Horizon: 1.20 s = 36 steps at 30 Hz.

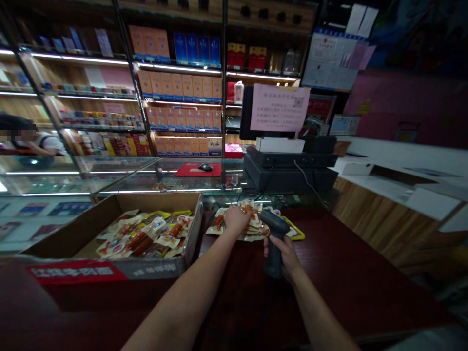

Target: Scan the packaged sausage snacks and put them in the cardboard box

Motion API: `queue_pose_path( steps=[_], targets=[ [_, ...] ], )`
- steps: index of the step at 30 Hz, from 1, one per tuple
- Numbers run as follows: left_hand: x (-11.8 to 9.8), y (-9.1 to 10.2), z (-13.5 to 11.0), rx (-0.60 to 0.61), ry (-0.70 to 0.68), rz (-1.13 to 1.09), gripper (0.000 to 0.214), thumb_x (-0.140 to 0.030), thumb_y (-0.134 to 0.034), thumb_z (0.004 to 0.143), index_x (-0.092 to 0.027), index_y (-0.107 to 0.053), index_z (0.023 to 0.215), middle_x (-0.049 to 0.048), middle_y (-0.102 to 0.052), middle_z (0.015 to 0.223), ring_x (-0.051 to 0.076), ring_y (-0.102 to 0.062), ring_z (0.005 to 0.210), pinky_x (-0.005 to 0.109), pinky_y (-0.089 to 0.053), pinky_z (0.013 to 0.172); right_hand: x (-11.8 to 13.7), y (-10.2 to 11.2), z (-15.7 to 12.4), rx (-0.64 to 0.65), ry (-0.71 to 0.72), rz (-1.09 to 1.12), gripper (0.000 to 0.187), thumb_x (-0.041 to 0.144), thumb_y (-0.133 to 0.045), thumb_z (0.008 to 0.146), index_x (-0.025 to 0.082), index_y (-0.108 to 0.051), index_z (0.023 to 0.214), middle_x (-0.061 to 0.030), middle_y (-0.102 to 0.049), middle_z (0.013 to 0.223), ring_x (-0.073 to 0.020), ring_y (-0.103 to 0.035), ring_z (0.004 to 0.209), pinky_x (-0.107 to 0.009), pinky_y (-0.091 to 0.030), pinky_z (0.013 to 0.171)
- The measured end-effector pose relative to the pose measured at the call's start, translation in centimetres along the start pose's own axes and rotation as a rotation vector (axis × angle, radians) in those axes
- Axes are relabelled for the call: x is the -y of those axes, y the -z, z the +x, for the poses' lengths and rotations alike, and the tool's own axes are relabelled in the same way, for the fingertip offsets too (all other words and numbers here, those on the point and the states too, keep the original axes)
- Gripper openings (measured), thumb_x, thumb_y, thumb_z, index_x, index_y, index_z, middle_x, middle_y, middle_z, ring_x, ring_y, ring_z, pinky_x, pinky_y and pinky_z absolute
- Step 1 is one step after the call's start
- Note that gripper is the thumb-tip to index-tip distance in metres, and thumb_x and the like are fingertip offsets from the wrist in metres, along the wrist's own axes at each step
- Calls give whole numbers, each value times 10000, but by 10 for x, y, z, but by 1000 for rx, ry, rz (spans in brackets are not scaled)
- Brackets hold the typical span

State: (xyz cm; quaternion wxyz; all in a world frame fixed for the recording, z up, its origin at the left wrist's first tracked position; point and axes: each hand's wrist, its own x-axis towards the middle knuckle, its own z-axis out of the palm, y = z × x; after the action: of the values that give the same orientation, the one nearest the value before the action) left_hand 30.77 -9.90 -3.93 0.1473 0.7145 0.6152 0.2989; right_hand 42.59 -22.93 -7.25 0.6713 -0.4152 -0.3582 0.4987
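My right hand (287, 256) is wrapped round the handle of a dark grey barcode scanner (274, 224), whose head points left and away from me. Beside it, my left hand (237, 218) reaches into a pile of clear-wrapped sausage packets (256, 229) on the dark red table. Its fingers are curled on a sausage packet, their tips partly hidden. At the pile's right end lies a yellow-edged packet (295, 229). To the left, an open cardboard box (69, 258) holds several more sausage packets (146, 234).
Behind the table runs a glass counter (127, 178) with a red mat (183, 169) and a computer mouse (205, 167). A monitor with a pink notice (280, 109) stands above a black cash drawer (288, 173). Shelves of boxes line the back; a person (32, 139) is at far left.
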Motion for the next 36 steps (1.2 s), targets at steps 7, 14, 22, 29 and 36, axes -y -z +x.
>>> queue_pose_path(
  steps=[7, 14, 22, 29, 36],
  targets=[
    [30, 11, -16, -134, 49, -482, 256, -223, -653, 569, -163, -561, 801, 31, -611, 733, 183, -581, 711, 279, -421, 665, 1, -2, -1, -9, -10, 14, 293, 340, -706, 645, 147, -615, 846, 8, -629, 588, -119, -559, 426, -243, -481, 415],
    [74, 5, -49, 4, 86, -960, 345, -311, -649, 570, -150, -547, 858, -10, -593, 709, 121, -538, 600, 247, -440, 604, 2, -4, -2, 58, -17, 3, 278, 345, -706, 650, 154, -618, 832, 10, -630, 587, -119, -559, 424, -241, -473, 417],
    [81, -4, -47, -29, 118, -934, 396, -379, -677, 539, -152, -571, 846, -10, -602, 703, 129, -561, 609, 261, -458, 610, -1, -2, -1, 48, -31, -40, 261, 368, -704, 651, 146, -608, 750, 4, -632, 570, -116, -557, 408, -239, -475, 413],
    [82, -5, -48, -2, 100, -975, 346, -328, -657, 560, -149, -552, 837, -12, -594, 707, 121, -550, 622, 253, -447, 630, 0, -4, -1, 64, -31, -27, 269, 355, -702, 652, 157, -591, 798, 22, -617, 561, -113, -551, 408, -235, -476, 407],
    [79, -3, -49, -6, 117, -971, 324, -288, -653, 560, -145, -557, 834, -8, -596, 697, 124, -543, 619, 254, -435, 630, 1, -4, -3, 46, -55, -41, 266, 359, -710, 648, 152, -599, 775, 9, -622, 569, -115, -554, 416, -238, -481, 420]
  ],
)
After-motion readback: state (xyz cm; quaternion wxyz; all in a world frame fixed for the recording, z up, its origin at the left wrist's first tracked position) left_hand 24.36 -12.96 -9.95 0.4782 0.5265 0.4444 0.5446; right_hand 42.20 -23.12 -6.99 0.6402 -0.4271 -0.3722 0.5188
